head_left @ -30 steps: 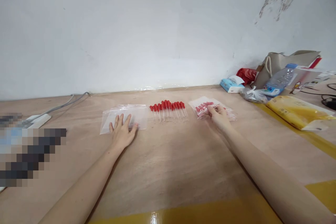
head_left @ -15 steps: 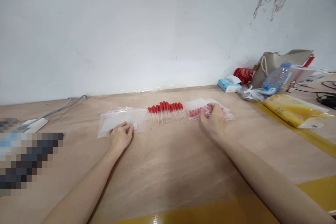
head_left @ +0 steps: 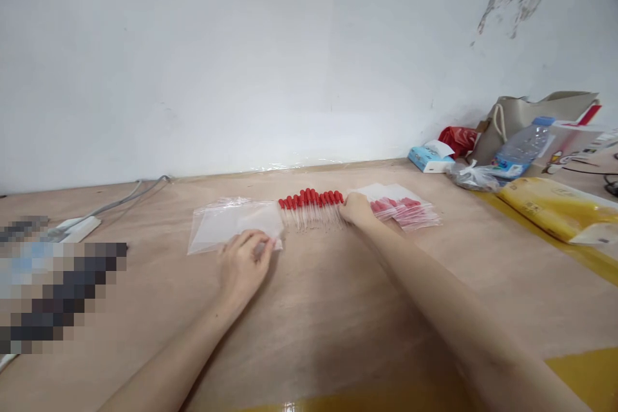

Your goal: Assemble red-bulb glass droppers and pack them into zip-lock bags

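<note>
Several droppers [head_left: 311,206] with red bulbs and thin clear stems lie side by side in a row, tips toward me. My right hand [head_left: 357,208] is at the row's right end, its fingers pinched around the bulb of the outermost dropper. A stack of clear zip bags [head_left: 232,222] lies to the left of the row. My left hand [head_left: 247,257] has thumb and forefinger closed on the lower right corner of a bag there. Beyond my right hand are overlapping filled bags [head_left: 410,209] with red bulbs showing inside.
On the right stand a blue tissue pack [head_left: 429,159], a knotted plastic bag [head_left: 472,175], a water bottle [head_left: 524,148], a grey bag [head_left: 545,112] and a yellow packet [head_left: 555,206]. A power strip [head_left: 82,230] with a grey cable lies left. The wall [head_left: 270,64] bounds the back.
My right hand has left the filled bags and moved left to the end dropper. My left hand has shifted right along the bag to its corner. The view has turned slightly left.
</note>
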The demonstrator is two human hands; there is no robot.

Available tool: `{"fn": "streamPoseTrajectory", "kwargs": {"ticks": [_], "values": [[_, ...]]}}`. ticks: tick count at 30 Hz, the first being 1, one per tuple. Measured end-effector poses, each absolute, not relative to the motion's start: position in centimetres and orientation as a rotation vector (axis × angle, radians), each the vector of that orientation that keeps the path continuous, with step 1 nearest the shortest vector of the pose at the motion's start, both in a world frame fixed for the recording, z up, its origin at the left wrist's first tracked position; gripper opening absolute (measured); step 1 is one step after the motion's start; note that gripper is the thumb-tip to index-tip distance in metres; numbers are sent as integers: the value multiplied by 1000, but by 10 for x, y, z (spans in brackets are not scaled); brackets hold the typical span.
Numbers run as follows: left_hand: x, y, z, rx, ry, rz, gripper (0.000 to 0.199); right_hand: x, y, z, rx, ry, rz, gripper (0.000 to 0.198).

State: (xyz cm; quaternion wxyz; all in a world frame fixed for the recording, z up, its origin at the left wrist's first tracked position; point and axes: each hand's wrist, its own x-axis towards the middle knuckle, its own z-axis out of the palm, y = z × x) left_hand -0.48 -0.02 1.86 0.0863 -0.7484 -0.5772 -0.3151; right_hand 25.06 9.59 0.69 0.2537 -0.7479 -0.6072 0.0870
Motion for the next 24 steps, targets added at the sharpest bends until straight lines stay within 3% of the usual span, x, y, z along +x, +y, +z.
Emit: {"fn": "streamPoseTrajectory", "kwargs": {"ticks": [6,11,15,20,24], "values": [[3,-15,22,-2727,-1801,-795,29,250,109,5,-2015,-1573,332,12],[-27,4,29,-3100,-1131,-662,27,255,101,14,-1857,-1511,409,18],[-32,5,22,-3224,-1086,-394,36,264,66,7,-1599,-1483,496,23],[-4,-13,12,-3095,-1150,-462,40,271,11,-5,-1177,-1314,914,68],[8,-15,14,-3050,-1109,-462,36,266,-11,-3,-1156,-1150,1112,78]]}}
